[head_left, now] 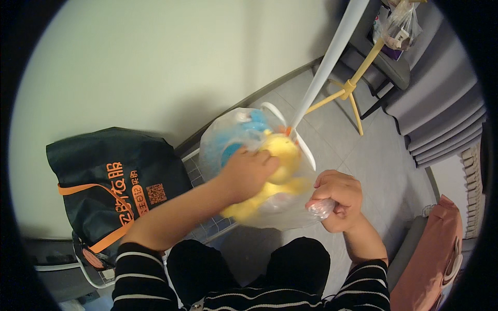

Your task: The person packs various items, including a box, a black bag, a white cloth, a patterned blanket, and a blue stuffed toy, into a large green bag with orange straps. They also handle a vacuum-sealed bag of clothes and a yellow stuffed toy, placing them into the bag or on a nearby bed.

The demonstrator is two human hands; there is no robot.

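My right hand (340, 199) is closed in a fist round the bunched edge of a clear plastic bag (298, 220). The bag hangs open in front of my knees and holds soft toys. My left hand (250, 171) reaches over its mouth, fingers curled against a yellow plush toy (282, 155) with a rounded head. Motion blurs this toy, and part of it lies behind my hand. A blue plush toy (228, 145) shows through the plastic on the bag's far left side. Its lower part is covered by my forearm.
A white pole (329, 49) slants down behind the bag. Farther right are a yellow tripod stand (350, 88), a dark chair (386, 67) and grey curtains (441, 98). A large black bag with orange straps (88, 150) stands at left. Pink fabric (428, 259) lies lower right.
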